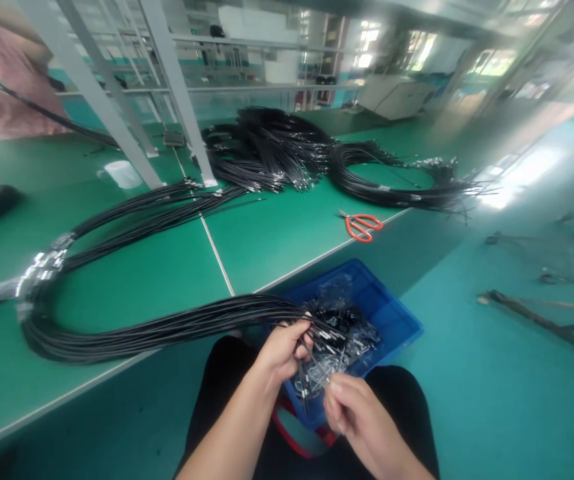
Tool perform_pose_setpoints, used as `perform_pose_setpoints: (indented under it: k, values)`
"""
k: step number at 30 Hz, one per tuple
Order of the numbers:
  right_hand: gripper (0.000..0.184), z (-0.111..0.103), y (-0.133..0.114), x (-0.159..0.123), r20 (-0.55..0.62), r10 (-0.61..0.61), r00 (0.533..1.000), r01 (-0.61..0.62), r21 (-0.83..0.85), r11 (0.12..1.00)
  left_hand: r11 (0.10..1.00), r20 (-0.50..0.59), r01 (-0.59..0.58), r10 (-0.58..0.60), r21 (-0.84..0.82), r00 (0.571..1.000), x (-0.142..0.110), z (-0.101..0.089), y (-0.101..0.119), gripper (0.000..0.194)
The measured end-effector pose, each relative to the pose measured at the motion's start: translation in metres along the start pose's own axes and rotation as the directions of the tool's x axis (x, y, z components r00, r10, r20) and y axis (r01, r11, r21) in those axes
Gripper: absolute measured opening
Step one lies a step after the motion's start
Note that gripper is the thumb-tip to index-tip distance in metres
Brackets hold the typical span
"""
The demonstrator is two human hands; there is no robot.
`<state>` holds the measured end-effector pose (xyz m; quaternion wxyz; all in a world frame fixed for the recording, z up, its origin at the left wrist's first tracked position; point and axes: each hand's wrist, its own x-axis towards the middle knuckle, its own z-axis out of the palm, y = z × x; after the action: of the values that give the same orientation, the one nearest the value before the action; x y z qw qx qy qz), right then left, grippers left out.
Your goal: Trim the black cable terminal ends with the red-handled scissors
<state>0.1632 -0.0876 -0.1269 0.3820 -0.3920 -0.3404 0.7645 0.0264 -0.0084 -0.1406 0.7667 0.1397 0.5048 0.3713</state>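
A long bundle of black cables (167, 327) curves across the green table and runs out over its front edge. My left hand (283, 350) is closed around the bundle near its metal-tipped ends. One thin cable (319, 361) leads from there to my right hand (355, 403), whose thumb and fingers pinch its end; the exact tip is hidden by the fingers. Beneath both hands, a blue plastic bin (397, 327) at my lap contains small metal and black parts (347, 333) and clear plastic bags.
Orange-handled scissors (363, 227) lie near the table's edge. Behind them are a heap of black cables (277, 147) and a coiled bundle (381, 193). Grey posts (177, 87) rise from the green table (277, 240), near a white cup (123, 175). A person (11, 80) stands across the table.
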Motion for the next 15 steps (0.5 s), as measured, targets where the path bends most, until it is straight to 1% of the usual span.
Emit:
perform_pose_setpoints:
  k: [4,8,10,13,15]
  values:
    - [0.038,-0.001,-0.002,-0.005,-0.007,-0.01,1.0,0.01,-0.039,0.999,0.998,-0.015,-0.019,0.018,-0.067,1.0,0.001,0.003,0.001,0.026]
    - [0.038,-0.009,-0.002,-0.019,-0.014,-0.025,1.0,0.023,-0.1,0.995,0.988,-0.074,-0.065,0.055,-0.141,0.996,0.009,0.003,0.01,0.028]
    - [0.036,-0.015,0.001,-0.022,-0.034,-0.019,0.999,0.016,-0.093,0.996,0.983,-0.084,-0.078,0.065,-0.167,0.994,0.013,0.005,0.016,0.029]
    - [0.029,-0.021,0.011,-0.013,-0.067,-0.008,0.998,0.006,-0.034,0.999,0.979,-0.069,-0.075,0.063,-0.188,0.996,0.013,0.008,0.019,0.028]
    - [0.024,-0.02,0.018,0.001,-0.051,0.001,0.999,-0.001,0.006,1.0,0.979,-0.062,-0.067,0.056,-0.192,0.997,0.01,0.01,0.018,0.027]
